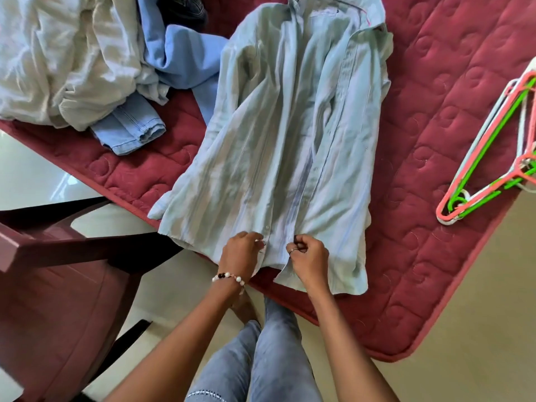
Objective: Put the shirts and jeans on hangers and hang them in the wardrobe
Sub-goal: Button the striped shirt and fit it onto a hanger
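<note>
Crumpled clothes (87, 59) are heaped at the mattress's (420, 140) left. The pale shirt (290, 126) is spread flat mid-mattress; its hem is pinched by left hand (242, 252) and right hand (309, 258), fingers curled. Hangers (487, 158) are stacked at right.

pale blue shirt (284, 134) flat on mattress, hangers (490, 158) beside

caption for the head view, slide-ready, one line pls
Both hands, left hand and right hand, pinch the front placket at the hem of a pale blue shirt spread on a maroon mattress.
</note>
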Tool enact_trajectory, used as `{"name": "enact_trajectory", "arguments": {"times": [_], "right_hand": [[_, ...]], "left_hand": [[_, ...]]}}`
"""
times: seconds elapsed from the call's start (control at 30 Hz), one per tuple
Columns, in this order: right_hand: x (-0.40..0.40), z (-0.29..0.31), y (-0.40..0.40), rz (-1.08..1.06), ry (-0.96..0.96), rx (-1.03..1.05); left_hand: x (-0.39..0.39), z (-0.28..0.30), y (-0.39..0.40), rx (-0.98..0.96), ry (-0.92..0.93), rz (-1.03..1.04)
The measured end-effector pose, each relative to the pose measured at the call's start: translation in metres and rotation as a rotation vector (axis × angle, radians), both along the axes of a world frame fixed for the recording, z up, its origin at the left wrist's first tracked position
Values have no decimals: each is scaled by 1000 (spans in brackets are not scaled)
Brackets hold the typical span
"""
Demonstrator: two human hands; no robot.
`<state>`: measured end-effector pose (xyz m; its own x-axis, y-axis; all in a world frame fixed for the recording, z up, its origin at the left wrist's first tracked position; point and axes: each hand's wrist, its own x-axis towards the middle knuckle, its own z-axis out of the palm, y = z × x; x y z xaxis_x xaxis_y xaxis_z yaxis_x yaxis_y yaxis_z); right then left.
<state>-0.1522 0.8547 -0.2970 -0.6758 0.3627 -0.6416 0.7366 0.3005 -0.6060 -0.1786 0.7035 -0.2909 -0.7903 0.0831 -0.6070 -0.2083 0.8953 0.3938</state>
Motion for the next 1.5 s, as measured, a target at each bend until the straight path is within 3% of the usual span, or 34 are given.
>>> {"name": "enact_trajectory", "arguments": {"times": [0.23,0.37,0.47,0.6,0.8,1.0,1.17,1.27,1.4,1.5], "right_hand": [[1,-18,-3,-361,-121,-373],[-3,-19,5,-389,-162,-470],[-3,-22,4,-286,-146,-413],[-4,-19,-4,-20,0,-104],[-5,-18,-20,156,174,142],[0,-21,-10,191,173,26],[-9,-27,-4,-38,22,-176],[-13,-31,-6,-87,24,-204],[-13,-31,-13,-71,70,-95],[-12,-29,-19,-92,108,-74]], "left_hand": [[-19,-15,22,-84,58,-16],[-26,-19,35,-180,91,55],[-31,-22,36,-103,41,110],[-35,-19,31,145,-69,268],[-34,-10,32,207,-97,329],[-37,-8,33,192,-67,246],[-41,-7,32,169,-51,90],[-45,-7,30,123,-61,33],[-47,-5,31,144,-143,113],[-50,-11,38,90,-192,317]]}}
